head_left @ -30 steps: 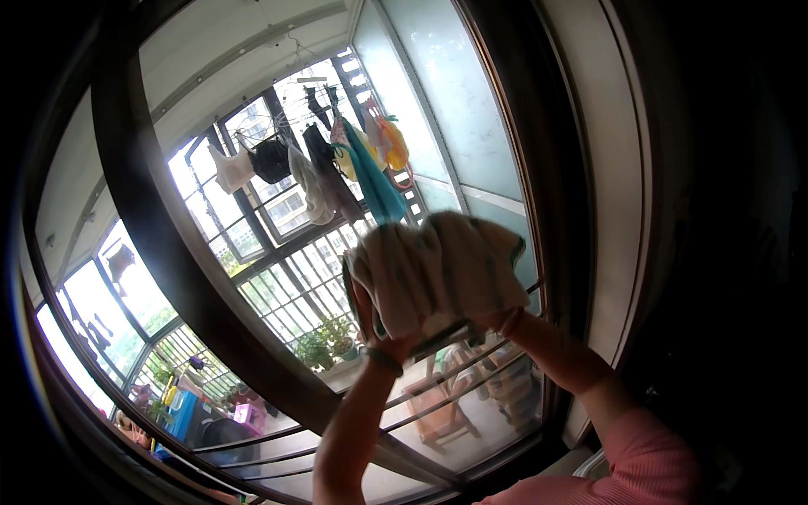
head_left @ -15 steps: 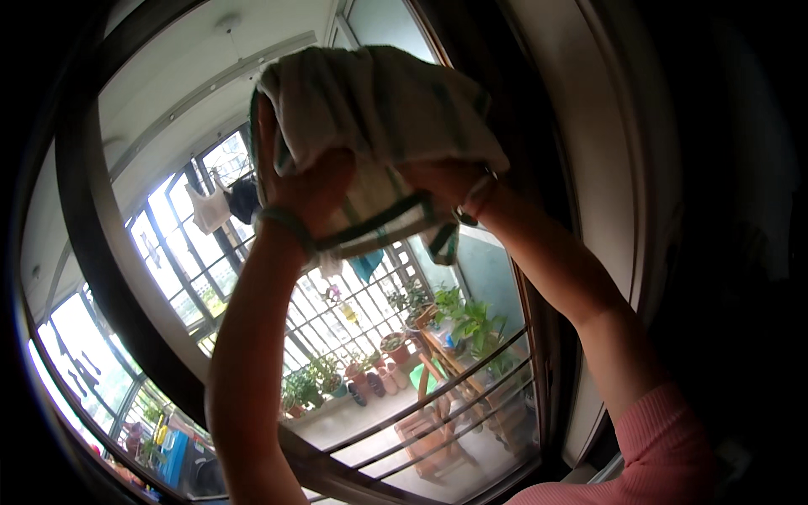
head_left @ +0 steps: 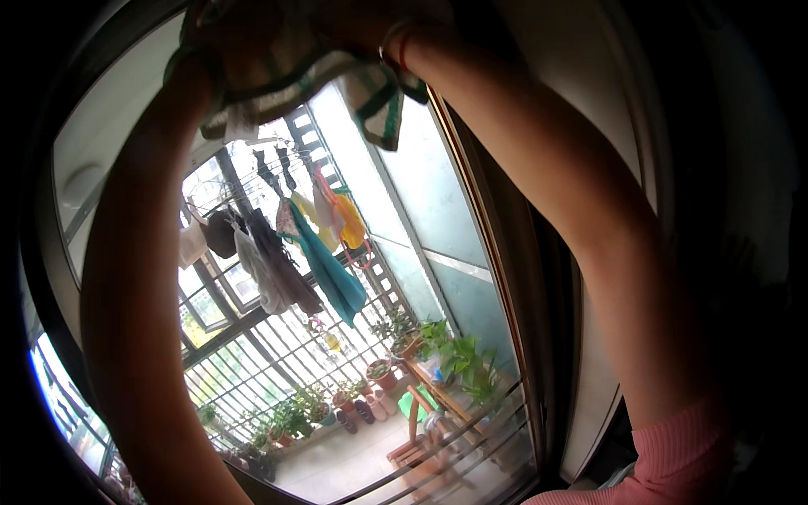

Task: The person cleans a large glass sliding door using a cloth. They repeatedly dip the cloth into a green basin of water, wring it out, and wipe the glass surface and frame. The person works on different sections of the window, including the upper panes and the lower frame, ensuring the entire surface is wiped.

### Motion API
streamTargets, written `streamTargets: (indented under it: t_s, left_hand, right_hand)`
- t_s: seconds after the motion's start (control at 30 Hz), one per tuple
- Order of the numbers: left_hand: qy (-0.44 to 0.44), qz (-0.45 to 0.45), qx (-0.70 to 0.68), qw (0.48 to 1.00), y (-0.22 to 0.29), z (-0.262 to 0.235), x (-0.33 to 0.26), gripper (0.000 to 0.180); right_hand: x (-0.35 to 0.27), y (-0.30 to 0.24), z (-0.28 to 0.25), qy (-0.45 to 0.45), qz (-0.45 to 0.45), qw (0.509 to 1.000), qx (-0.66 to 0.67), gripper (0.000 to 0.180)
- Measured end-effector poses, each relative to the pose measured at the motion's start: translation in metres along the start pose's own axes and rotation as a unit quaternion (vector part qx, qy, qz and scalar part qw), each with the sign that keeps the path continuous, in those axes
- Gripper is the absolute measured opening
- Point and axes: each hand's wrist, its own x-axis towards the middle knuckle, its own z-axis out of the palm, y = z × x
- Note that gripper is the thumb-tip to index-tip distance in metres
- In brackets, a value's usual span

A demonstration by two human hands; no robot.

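Green-edged pale cloth (head_left: 273, 101) has risen to my view's top, so the work now seems higher; left hand (head_left: 240, 38) and right hand (head_left: 352, 23) meet it, grip too shadowed to tell.

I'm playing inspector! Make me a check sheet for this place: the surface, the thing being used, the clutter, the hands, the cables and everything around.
Surface: pale floor past the dark bars, partly hidden.
Thing in use: pale cloth with green edging, held up high, a corner dangling.
Clutter: shoes in a row by the plants; a wooden chair nearby.
Hands: left hand and right hand both at the cloth, too dark to see the fingers' grip.
Cables: nothing seen.
Surroundings: hanging laundry, barred windows behind, frosted panels to the right.
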Motion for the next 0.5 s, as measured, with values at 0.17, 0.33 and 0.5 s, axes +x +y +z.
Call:
streamTargets:
  t_s: [0.17, 0.33, 0.5]
  left_hand:
    - [-0.095, -0.078, 0.120, 0.985, -0.010, -0.047, 0.018, 0.055]
    - [-0.035, -0.085, 0.160, 0.983, -0.015, -0.036, 0.021, 0.044]
    - [0.093, -0.066, 0.199, 0.973, 0.002, -0.016, 0.011, 0.030]
  right_hand:
    - [0.062, 0.021, 0.012, 0.054, -0.038, 0.998, -0.004, 0.041]
    - [0.066, 0.029, 0.011, 0.050, -0.072, 0.992, -0.090, 0.042]
    - [0.026, 0.007, 0.002, 0.048, -0.061, 0.997, -0.011, 0.041]
